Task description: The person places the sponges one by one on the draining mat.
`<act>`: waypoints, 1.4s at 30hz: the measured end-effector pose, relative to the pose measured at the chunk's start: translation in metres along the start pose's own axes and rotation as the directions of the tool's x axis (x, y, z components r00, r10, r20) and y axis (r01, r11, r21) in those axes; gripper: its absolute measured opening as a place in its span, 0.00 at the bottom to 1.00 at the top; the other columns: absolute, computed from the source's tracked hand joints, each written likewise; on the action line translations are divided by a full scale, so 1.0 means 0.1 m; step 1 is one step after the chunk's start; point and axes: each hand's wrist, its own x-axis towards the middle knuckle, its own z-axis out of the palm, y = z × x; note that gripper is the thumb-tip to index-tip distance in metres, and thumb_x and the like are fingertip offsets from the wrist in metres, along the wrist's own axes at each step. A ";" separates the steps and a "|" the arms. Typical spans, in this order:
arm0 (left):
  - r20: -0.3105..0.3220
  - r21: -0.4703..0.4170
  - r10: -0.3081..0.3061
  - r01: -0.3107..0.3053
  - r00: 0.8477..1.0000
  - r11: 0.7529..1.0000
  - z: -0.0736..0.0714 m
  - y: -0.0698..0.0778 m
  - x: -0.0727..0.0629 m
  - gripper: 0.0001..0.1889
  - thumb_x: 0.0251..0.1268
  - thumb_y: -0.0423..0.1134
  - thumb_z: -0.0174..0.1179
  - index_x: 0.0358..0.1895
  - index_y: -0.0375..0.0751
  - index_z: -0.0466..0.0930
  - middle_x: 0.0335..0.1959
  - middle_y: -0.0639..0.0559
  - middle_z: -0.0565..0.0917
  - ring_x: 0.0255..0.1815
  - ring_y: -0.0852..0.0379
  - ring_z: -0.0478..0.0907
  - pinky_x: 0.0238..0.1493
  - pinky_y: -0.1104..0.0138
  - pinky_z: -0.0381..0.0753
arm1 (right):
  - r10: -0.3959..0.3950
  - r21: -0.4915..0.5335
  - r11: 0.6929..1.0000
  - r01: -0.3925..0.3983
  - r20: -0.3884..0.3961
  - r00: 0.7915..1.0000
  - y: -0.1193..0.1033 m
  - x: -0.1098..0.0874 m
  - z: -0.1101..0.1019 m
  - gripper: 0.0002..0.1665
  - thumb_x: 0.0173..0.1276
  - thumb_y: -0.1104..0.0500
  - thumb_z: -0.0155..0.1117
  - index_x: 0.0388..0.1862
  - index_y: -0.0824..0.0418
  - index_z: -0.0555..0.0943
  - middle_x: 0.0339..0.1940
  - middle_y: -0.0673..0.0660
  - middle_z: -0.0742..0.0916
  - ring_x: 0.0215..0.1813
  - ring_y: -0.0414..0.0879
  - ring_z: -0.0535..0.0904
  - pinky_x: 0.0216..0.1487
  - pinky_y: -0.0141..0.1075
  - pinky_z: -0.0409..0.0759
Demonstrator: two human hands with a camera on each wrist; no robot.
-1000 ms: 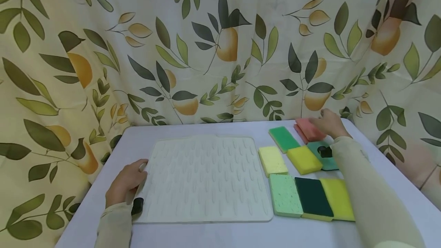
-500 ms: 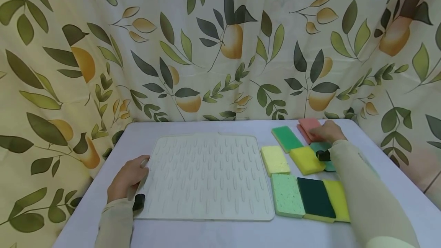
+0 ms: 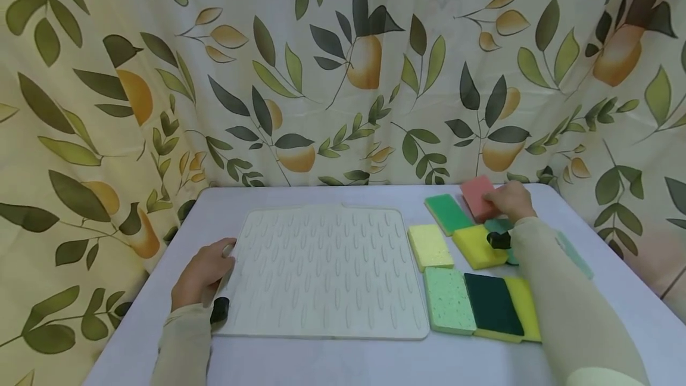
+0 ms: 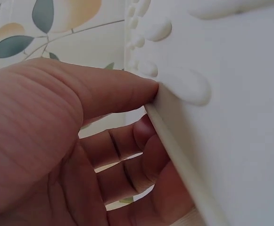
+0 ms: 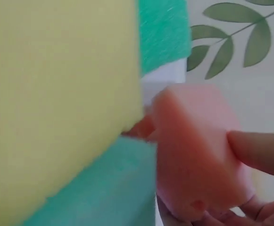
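1. Leafy curtain (image 3: 332, 76) with yellow fruit hangs all round the back, and a pale tabletop (image 3: 332, 356) sits in front of it.

2. Far left: the left hand (image 3: 200, 273) is at the left edge of the white mat (image 3: 321, 273). The wrist view shows the thumb on top of the edge and the fingers (image 4: 141, 155) curled under it, so it's pinching the mat's rim. Same spot as a second ago, nothing moved there.

3. Middle: the mat lies flat, bumps up, and hasn't shifted.

4. Right of the mat is the sponge bunch: pale yellow sponge (image 3: 430, 246), green sponge (image 3: 447, 213), yellow sponge (image 3: 477, 247), then a front row of light green sponge (image 3: 449, 301), dark green sponge (image 3: 493, 304) and another yellow one (image 3: 525, 308). A teal sponge (image 3: 501, 226) is mostly hidden under the wrist. All of these look untouched.

5. Far right, the actual change: the right hand (image 3: 511, 201) now has the pink sponge (image 3: 477, 195) tipped up off the tabletop. A second ago it lay flat at the back corner with the hand just resting on it. Thumb and fingers (image 5: 259, 150) are closed round its end, a proper grip.

6. My read: the pick-up is done, and the pink sponge is in hand near the back right corner.
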 end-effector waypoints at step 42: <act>0.139 -0.414 0.017 0.042 0.990 0.909 0.06 -0.04 -0.02 0.33 0.82 0.31 0.57 0.84 0.34 0.58 0.63 0.33 0.78 0.47 0.46 0.83 0.49 0.56 0.83 | -0.187 0.741 0.628 -0.238 0.440 0.878 -1.02 -0.38 0.68 0.43 0.86 0.62 0.50 0.91 0.55 0.43 0.75 0.66 0.65 0.60 0.53 0.78 0.54 0.41 0.85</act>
